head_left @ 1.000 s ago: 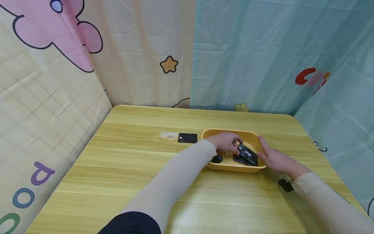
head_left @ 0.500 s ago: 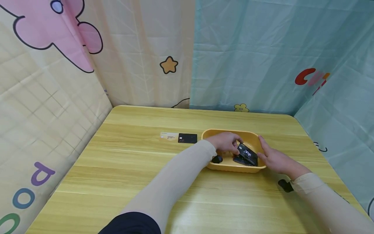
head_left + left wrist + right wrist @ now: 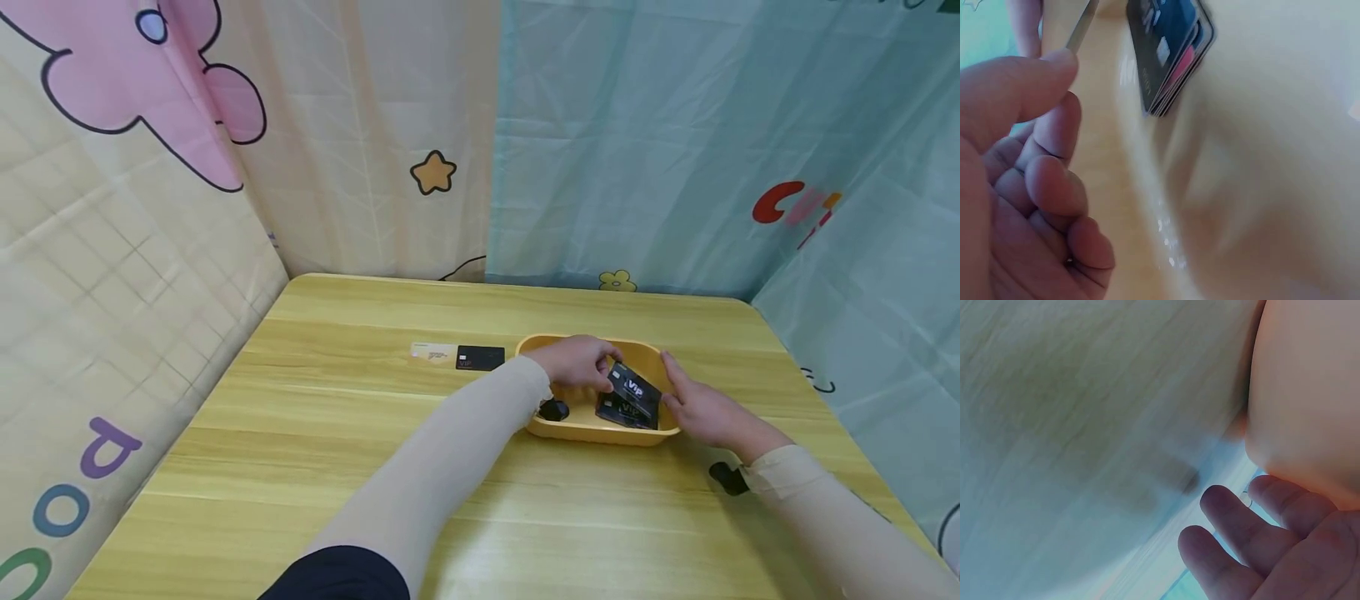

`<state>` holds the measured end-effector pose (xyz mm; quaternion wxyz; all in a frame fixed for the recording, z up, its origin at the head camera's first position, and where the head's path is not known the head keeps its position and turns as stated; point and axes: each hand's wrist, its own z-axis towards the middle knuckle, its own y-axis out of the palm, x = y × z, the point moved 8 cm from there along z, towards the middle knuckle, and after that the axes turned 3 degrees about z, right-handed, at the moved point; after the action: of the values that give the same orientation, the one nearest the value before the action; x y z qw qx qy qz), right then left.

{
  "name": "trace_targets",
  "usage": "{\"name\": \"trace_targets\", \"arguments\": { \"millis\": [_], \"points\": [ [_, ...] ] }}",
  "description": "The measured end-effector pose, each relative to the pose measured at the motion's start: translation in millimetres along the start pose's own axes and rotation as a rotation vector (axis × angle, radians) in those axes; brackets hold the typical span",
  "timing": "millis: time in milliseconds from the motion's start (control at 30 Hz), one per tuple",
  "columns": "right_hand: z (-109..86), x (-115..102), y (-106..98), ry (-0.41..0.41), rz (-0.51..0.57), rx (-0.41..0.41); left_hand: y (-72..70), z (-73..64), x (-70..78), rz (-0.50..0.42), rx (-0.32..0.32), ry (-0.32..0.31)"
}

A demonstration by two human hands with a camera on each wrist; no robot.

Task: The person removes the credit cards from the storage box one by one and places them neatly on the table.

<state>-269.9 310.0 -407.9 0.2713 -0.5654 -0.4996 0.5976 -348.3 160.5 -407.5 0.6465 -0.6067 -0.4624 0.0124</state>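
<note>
A yellow plastic tray [image 3: 600,432] with rounded corners stands on the table. Inside it, my left hand [image 3: 577,363] pinches a black VIP card [image 3: 634,388] by its upper left end, holding it tilted. Seen from the left wrist, thumb and fingers meet on the thin edge of that card [image 3: 1080,26], while the other fingers curl loosely. Under it lie more black cards [image 3: 621,412], which show as a fanned stack [image 3: 1169,53] there. My right hand [image 3: 708,410] rests at the tray's right end with straight fingers, thumb reaching over the rim beside the cards.
Left of the tray, a pale card [image 3: 433,352] and a black VIP card [image 3: 480,358] lie side by side on the wooden table [image 3: 337,417]. A small black object [image 3: 727,478] shows by the right wrist. Printed curtains [image 3: 637,142] surround the table's far and side edges.
The head view has shifted slightly. More of the lower card's face, with its VIP print, now shows under the pinched card. Both hands stay nearly where they were.
</note>
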Motion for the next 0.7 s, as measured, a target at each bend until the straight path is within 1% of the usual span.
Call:
{"name": "trace_targets", "arguments": {
  "millis": [100,233,333,500,600,700],
  "points": [
    [0.4,-1,1,-0.002,-0.012,0.002,-7.4,-0.7,-1.1,0.015,0.025,0.031],
    [0.4,-2,0,-0.003,-0.030,0.010,-21.9,-8.8,-1.1,0.005,0.051,0.061],
    [1.0,-1,1,0.007,-0.036,0.014,-33.0,-18.3,-1.3,-0.018,0.067,0.057],
    [1.5,0,2,0.019,-0.042,0.019,-48.0,-31.7,0.7,-0.046,0.094,0.083],
    [1.3,0,2,0.021,-0.042,0.020,-57.5,-40.8,2.3,-0.032,0.114,0.102],
    [1.2,0,2,0.033,-0.039,0.016,-67.7,-51.2,0.0,-0.021,0.135,0.097]
  ]
}}
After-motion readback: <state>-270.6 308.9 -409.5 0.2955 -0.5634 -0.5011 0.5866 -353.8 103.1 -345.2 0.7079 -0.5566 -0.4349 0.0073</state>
